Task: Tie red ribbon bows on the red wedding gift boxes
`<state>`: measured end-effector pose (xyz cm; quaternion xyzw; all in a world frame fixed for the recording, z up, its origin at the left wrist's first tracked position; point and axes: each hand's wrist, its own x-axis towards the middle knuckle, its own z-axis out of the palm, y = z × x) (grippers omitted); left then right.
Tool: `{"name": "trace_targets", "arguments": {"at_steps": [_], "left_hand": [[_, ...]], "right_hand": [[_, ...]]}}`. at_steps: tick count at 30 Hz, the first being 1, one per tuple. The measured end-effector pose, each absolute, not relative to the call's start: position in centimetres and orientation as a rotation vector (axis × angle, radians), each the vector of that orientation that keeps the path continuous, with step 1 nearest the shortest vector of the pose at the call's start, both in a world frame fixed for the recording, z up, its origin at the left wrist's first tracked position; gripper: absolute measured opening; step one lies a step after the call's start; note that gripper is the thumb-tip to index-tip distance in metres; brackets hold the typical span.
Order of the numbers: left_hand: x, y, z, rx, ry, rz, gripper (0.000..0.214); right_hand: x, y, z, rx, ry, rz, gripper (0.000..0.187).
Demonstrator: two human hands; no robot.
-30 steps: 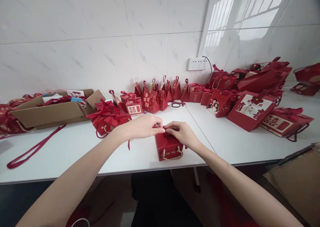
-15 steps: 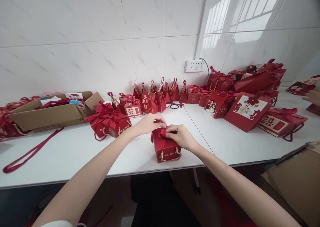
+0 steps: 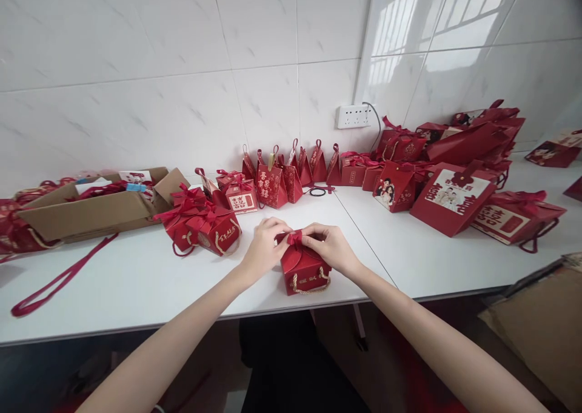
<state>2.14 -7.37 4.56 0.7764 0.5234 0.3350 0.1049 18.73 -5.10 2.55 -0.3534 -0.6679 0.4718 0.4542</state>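
Observation:
A red gift box [image 3: 305, 273] with a gold rope handle stands upright near the table's front edge. On its top sits a red ribbon bow [image 3: 296, 239]. My left hand [image 3: 267, 246] pinches the bow's left side, fingers closed. From the other side my right hand [image 3: 331, 246] grips the bow's right side between thumb and fingers. Both hands touch the knot area and partly hide the ribbon. Left of them, several finished-looking red boxes with bows [image 3: 200, 225] stand grouped together.
An open cardboard box [image 3: 91, 219] with ribbons lies at the left, a loose red ribbon [image 3: 63, 282] before it. Small pointed red boxes [image 3: 271, 185] line the wall. More red boxes [image 3: 454, 198] pile up at the right. A power strip [image 3: 353, 117] hangs on the wall.
My left hand has come down from above the box to the bow's left side. My right hand has shifted slightly, still at the bow. Another person's hand at the far right is gone from view.

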Motion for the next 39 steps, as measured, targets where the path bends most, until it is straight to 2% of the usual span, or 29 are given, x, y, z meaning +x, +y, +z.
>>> {"name": "trace_targets", "arguments": {"at_steps": [4,15,23,39], "left_hand": [[3.0,-8.5,4.5,2.304,1.733,0.931,0.016],[3.4,-9.2,4.9,2.101,1.677,0.907,0.019],[3.0,-7.8,3.9,1.834,1.369,1.081,0.018],[2.0,-6.8,3.2,1.693,1.1,0.964,0.03]], "right_hand": [[18.5,-5.3,2.4,-0.877,-1.592,1.172,0.014],[18.4,-5.7,2.2,-0.962,-1.589,1.016,0.012],[19.1,-5.1,2.6,-0.949,-1.685,1.039,0.013],[20.2,-4.7,3.5,-0.897,-1.895,1.004,0.009]]}}
